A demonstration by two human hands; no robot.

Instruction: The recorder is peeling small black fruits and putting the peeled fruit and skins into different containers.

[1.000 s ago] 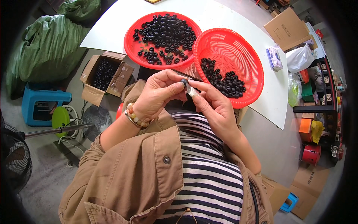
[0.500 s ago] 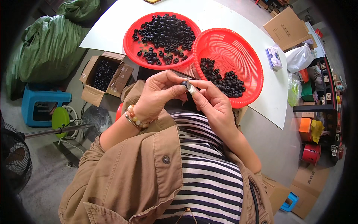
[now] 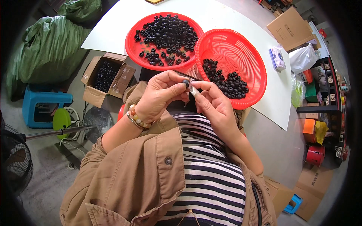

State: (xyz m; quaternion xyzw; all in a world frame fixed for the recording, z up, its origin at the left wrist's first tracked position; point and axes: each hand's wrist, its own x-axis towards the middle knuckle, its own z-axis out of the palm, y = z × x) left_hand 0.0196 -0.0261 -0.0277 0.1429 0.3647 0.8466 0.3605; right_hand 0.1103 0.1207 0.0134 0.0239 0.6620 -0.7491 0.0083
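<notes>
My left hand, with a beaded bracelet at its wrist, pinches a small round black piece between thumb and fingertips. Close against it, my right hand grips a slim tool with a whitish wrapped handle; its working end is too small to make out. Both hands are raised over my lap, just before the table's near edge. Behind them lie a red tray spread with many black ring-shaped pieces and, to its right, a tilted red perforated basket holding more of them.
At the left stands an open cardboard box of black pieces, near a blue stool, green sacks and a fan. A tissue pack rests at the right of the white table; a cluttered shelf stands beyond.
The tool in my right hand has tilted and drawn slightly away from the black piece, which now shows more plainly in my left fingertips. The tray and basket have not moved.
</notes>
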